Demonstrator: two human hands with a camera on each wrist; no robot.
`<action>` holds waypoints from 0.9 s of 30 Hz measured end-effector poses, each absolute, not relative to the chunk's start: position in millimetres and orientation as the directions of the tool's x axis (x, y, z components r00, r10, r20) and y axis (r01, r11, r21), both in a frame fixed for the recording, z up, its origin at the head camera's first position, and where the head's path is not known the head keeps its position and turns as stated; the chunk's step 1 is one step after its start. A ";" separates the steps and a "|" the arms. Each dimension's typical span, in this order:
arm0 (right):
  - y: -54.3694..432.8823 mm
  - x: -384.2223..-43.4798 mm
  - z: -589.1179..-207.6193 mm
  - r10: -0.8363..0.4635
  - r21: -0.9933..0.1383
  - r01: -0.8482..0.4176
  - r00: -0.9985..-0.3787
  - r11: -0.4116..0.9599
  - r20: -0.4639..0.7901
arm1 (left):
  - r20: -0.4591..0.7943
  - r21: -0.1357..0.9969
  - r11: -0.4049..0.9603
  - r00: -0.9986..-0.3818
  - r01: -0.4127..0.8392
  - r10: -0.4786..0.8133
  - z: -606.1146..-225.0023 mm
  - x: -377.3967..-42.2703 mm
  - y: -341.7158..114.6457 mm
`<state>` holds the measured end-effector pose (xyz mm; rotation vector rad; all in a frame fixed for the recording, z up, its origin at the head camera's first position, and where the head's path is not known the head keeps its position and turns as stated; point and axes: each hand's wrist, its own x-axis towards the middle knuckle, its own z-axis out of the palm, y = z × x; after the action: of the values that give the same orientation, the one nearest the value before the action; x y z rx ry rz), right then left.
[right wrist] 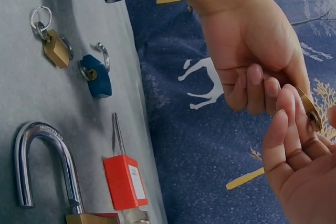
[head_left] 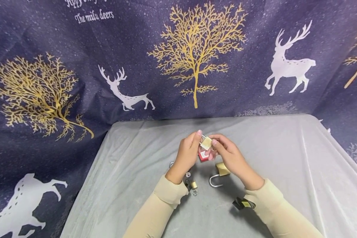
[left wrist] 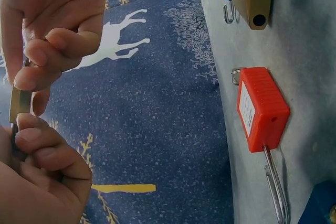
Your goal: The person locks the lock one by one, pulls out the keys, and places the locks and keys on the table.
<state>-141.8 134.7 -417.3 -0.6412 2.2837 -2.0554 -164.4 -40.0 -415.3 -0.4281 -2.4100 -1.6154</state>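
Both hands meet over the far half of the table around a small brass padlock (head_left: pixel 206 143). The left hand (head_left: pixel 188 152) pinches its shackle side with thumb and fingers, the thumb pointing up. At the other end of the body, the right hand (head_left: pixel 229 154) grips the padlock between thumb and curled fingers. In the right wrist view, the padlock's narrow brass edge (right wrist: pixel 311 109) shows between the two hands. A red padlock (left wrist: pixel 262 109) with a white label lies just below the hands.
A large brass padlock (head_left: pixel 223 169) with its shackle (head_left: pixel 215 181) open lies under the right hand. Near the left wrist are a small brass padlock with a ring (right wrist: pixel 56 49) and a blue padlock (right wrist: pixel 98 80). A grey cloth (head_left: pixel 300 172) covers the table; a printed curtain (head_left: pixel 172 99) hangs behind.
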 end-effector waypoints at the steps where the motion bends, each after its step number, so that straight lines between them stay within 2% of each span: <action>1: 134.4 -141.7 -417.3 -0.309 -0.955 -0.295 -0.912 0.039 0.269 | 0.331 0.868 0.352 -0.937 0.349 0.113 -415.9 -164.7 -40.2; 8: 131.2 -140.2 -417.9 -0.309 -0.965 -0.258 -0.914 -0.055 0.262 | 0.303 0.915 0.270 -0.952 0.300 0.031 -417.9 -166.3 -42.0; 14: 128.6 -140.0 -418.7 -0.283 -0.959 -0.277 -0.916 -0.065 0.283 | 0.256 0.940 0.230 -0.967 0.252 0.015 -416.0 -166.0 -40.2; 20: 126.2 -139.1 -419.0 -0.207 -0.956 -0.294 -0.934 -0.010 0.290 | 0.205 0.966 0.142 -0.975 0.215 0.080 -417.5 -165.5 -38.7; 27: 126.0 -139.7 -421.0 -0.188 -0.952 -0.305 -0.934 -0.026 0.304 | 0.124 0.985 0.095 -0.975 0.143 0.186 -413.6 -162.7 -36.7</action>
<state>-139.7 126.0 -421.0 -0.5707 2.2495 -2.2409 -162.7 -36.7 -413.6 -0.3533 -2.3481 -2.1064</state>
